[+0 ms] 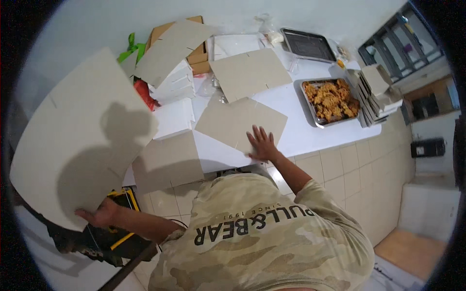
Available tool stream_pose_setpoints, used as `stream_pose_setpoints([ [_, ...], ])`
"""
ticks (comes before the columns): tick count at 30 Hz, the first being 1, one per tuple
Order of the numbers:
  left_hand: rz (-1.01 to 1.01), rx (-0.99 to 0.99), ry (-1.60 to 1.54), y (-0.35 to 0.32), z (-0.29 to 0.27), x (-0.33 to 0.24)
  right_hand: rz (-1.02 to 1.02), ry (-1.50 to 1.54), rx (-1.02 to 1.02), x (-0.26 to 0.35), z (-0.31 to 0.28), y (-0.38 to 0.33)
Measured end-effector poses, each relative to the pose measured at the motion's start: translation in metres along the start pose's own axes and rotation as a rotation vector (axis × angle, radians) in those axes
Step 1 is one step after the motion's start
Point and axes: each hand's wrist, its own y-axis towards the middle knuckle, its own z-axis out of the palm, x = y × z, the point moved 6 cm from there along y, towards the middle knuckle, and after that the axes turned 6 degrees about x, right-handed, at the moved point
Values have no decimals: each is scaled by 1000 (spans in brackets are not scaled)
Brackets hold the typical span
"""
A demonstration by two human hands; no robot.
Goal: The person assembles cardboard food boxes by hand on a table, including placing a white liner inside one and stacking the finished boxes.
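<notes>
My left hand (103, 213) grips the lower edge of a large grey-beige cardboard sheet (82, 116), its thumb lying over the face and its other fingers hidden behind. The sheet is raised and tilted at the left, and shadows fall across it. My right hand (262, 144) rests with spread fingers on the near right part of a flat cardboard sheet (242, 119) on the white table (301, 140). Another slit cardboard sheet (251, 73) lies just beyond it. At the table's near left, a further cardboard piece (170, 157) overhangs the front edge.
A metal tray of fried chicken (332, 100) stands right of the sheets, with folded boxes (376, 94) beside it. An empty dark tray (308, 44) sits at the back. White folded cartons (172, 119), a leaning cardboard sheet (174, 46) and a brown box (198, 60) crowd the left side.
</notes>
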Motion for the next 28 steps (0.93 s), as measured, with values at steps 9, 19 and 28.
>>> stream_pose_setpoints([
  [9,269,-101,74,-83,-71,-174,-128,-30,-189,-20,-64,96],
  [19,447,-599,644,-254,-66,-319,-59,144,-524,62,-95,155],
  [28,-272,-792,1070,-486,-237,-295,-830,-140,172,285,50,46],
])
